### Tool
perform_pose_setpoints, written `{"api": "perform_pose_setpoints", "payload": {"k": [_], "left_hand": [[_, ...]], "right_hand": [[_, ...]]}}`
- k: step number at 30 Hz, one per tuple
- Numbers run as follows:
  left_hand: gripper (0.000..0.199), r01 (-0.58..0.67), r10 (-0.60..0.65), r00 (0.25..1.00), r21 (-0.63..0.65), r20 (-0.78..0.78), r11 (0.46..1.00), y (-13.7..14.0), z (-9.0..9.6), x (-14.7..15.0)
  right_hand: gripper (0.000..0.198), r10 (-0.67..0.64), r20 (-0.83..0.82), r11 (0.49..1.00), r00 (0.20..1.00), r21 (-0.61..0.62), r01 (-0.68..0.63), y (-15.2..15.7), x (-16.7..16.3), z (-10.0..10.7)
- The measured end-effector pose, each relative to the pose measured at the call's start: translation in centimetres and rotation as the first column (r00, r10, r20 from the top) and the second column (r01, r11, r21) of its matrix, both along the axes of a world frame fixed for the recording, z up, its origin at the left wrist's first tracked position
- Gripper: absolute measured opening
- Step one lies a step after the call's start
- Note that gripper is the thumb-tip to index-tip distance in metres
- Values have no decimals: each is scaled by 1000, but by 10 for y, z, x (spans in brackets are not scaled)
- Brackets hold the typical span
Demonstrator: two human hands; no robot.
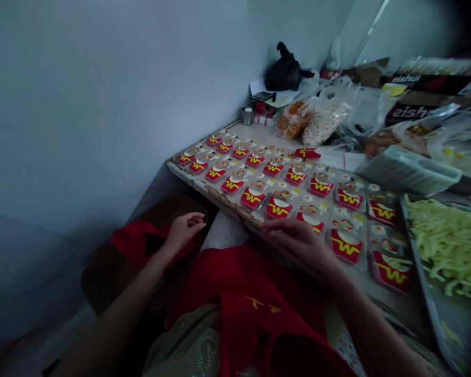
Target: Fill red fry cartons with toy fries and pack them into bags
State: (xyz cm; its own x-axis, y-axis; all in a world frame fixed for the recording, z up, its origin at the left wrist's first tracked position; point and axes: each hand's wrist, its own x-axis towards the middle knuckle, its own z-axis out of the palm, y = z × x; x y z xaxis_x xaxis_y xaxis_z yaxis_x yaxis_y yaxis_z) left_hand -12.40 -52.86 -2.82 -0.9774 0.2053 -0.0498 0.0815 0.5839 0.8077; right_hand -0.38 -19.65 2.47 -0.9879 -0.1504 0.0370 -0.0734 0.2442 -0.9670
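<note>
beside red-printed packs (346, 246), tray (435, 303) of pale strips (451, 243); left grip (186, 229) and right grip (296, 238) unclear

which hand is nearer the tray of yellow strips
Right. The right hand is left of the tray, with red packets between them; the left hand is much farther left.

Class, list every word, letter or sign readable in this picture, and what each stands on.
"eishui": upper dark box, last letters blurry.
"eish", rest unclear: lower dark box.
"W"-shaped yellow sign: red pockets.
Yellow marks on the red cloth: unreadable.
</note>
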Motion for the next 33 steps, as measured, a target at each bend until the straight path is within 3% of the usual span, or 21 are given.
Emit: {"api": "perform_pose_setpoints", "payload": {"k": [1, 3, 4, 5, 9, 12, 14, 17, 19, 21, 24, 28, 29, 31, 32, 33], "left_hand": [[54, -25, 24, 999, 3, 30, 1000, 11, -16, -1], [61, -54, 56, 992, -19, 113, 998, 37, -44, -8], [64, -58, 64, 986, -44, 156, 997, 48, -56, -13], [65, -57, 71, 978, -76, 194, 995, 57, -66, -17], [55, -75, 130, 961, -220, 243, 972, 65, -91, -22], [54, -62, 130, 957, -256, 260, 965, 62, -100, -20], [49, -20, 83, 956, -220, 281, 975, 63, -105, -22], [38, 65, -26, 957, -128, 289, 990, 62, -112, -27], [35, 135, -107, 949, -73, 295, 988, 55, -114, -23], [30, 193, -174, 938, -33, 301, 981, 43, -113, -9], [39, 255, -248, 925, 14, 288, 967, 16, -102, 26], [41, 304, -301, 912, 32, 278, 952, -46, -64, 69], [40, 296, -284, 922, -7, 265, 955, -68, -51, 76], [53, 174, -150, 982, -241, 117, 955, -116, -26, 85], [66, 53, -63, 998, -393, -13, 918, -139, -15, 87], [82, -70, 10, 993, -532, -115, 844, -160, -6, 87]], "right_hand": [[43, 113, 44, 992, 993, -60, -110, -29, -12, -6], [47, 164, 134, 980, 977, -139, -145, -82, -40, -31], [49, 89, 190, 995, 978, -71, -77, -103, -54, -49], [51, -9, 247, 997, 969, 78, -11, -119, -65, -69], [36, -181, 244, 928, 953, 365, 83, -138, -76, -131], [22, -193, 144, 852, 970, 516, 93, -131, -67, -142], [25, -155, 86, 813, 984, 577, 78, -131, -67, -139], [39, 47, -107, 732, 993, 680, 39, -139, -85, -136], [41, 216, -237, 676, 947, 737, 30, -146, -101, -141], [37, 311, -278, 649, 909, 761, 11, -146, -111, -150], [40, 397, -260, 619, 880, 784, -48, -131, -106, -166], [53, 494, -267, 588, 828, 803, -91, -98, -77, -175], [55, 509, -262, 582, 820, 806, -104, -92, -70, -175], [54, 541, -250, 578, 803, 804, -139, -83, -57, -172], [52, 557, -245, 579, 793, 799, -160, -79, -52, -171], [51, 573, -240, 581, 784, 793, -182, -77, -48, -170]]}}
